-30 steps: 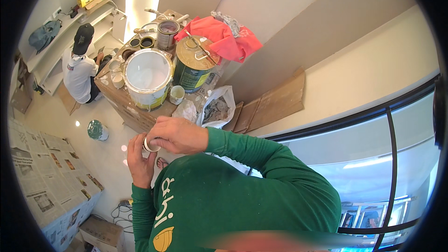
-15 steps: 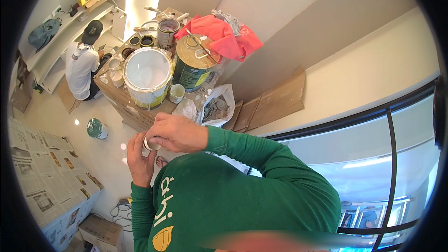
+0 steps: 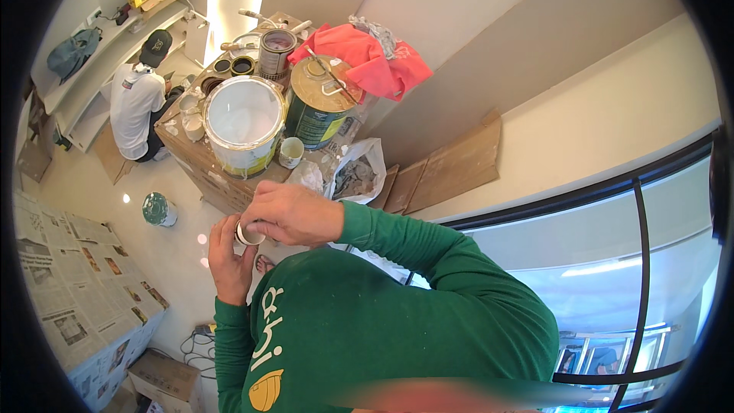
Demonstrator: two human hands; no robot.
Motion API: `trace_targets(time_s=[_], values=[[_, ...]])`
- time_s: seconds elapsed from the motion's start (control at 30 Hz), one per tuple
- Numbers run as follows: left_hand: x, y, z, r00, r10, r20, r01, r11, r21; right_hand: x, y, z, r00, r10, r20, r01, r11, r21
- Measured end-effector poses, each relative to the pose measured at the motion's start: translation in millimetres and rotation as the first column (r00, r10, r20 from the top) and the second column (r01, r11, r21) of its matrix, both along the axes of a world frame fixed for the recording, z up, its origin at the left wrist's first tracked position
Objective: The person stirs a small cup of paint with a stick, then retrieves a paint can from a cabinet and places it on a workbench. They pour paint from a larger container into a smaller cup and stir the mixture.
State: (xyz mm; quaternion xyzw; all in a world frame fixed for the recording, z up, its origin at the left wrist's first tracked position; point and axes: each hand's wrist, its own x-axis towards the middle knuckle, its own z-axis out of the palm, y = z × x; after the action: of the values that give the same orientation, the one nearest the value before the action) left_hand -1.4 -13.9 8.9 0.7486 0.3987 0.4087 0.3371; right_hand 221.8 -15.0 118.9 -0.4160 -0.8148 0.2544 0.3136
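Observation:
In front of my chest, my left hand is closed round a small white cup with a round open mouth. From above, my right hand reaches over it, its fingers bent and pinched together at the cup's mouth. What those fingertips hold, if anything, is hidden. Just beyond my hands stands a paint-spattered box. On it are a large white paint bucket, a dark green can with a brush across its lid, and a small pale cup.
Left of the box, a person in white sits low by white shelves. A green-lidded tub stands on the floor. Newspaper covers a surface at lower left. Cardboard leans along the wall; a glass panel with a black frame is at right.
My hands stay at the small white cup, with only slight shifts of the right hand. The seated person has turned a little and the head has moved slightly right.

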Motion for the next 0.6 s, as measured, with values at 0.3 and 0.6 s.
trace_targets(time_s=[0.3,0.6], values=[[-0.2,-1.1,0.8,1.0,0.0,-0.012,0.001,1.0,0.013,4.3,0.1,-5.3,0.994,-0.045,0.1,0.046,0.999,-0.011],[1.2,-2.5,2.4,0.999,-0.004,-0.04,0.005,1.0,0.004,7.9,-2.0,-5.7,0.994,-0.016,0.107,0.025,0.997,-0.078]])
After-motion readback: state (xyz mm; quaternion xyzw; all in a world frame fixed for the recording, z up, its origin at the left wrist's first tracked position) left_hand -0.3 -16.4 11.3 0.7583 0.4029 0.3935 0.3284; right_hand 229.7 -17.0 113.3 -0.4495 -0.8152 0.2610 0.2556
